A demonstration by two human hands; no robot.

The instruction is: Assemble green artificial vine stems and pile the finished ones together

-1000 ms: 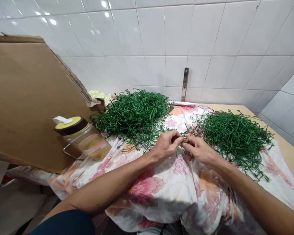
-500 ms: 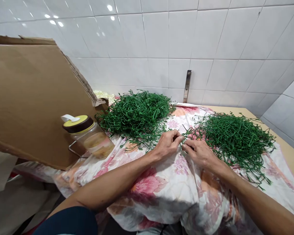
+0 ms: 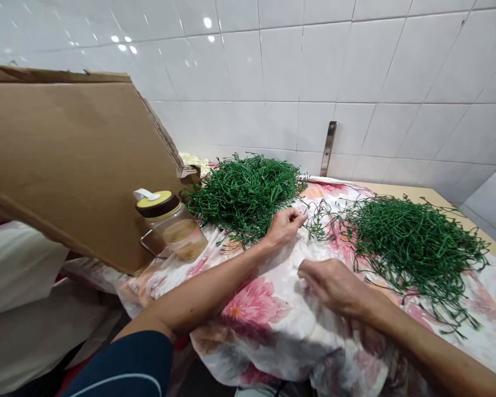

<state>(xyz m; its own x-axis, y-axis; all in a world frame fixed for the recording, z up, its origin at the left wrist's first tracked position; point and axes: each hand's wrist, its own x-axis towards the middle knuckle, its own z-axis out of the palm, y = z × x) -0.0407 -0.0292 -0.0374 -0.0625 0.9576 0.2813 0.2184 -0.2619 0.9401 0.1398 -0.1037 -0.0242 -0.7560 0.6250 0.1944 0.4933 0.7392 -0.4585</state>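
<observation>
My left hand (image 3: 287,226) is closed in a pinch at the edge of a heap of thin green stems (image 3: 248,193); a fine dark end shows at the fingertips, seemingly of one such stem. Low over the floral cloth, my right hand (image 3: 334,284) has its fingers curled together and is slightly blurred. Whatever it may hold is hidden. A second heap of green stems (image 3: 417,237), tangled and with small knobbed ends, lies to the right. Between the heaps a few loose stems (image 3: 319,220) are scattered just beyond my left fingertips.
A large cardboard box (image 3: 74,154) stands at left. Beside it leans a clear jar (image 3: 186,237) with a yellow and brown lid and a metal handle. Pale pieces (image 3: 195,162) lie behind the left heap. The floral cloth (image 3: 252,303) covers the table against a tiled wall (image 3: 281,66).
My hands were together at a green stem between the heaps. They have parted: my right hand has come down toward me, my left has moved slightly up. The view has turned left.
</observation>
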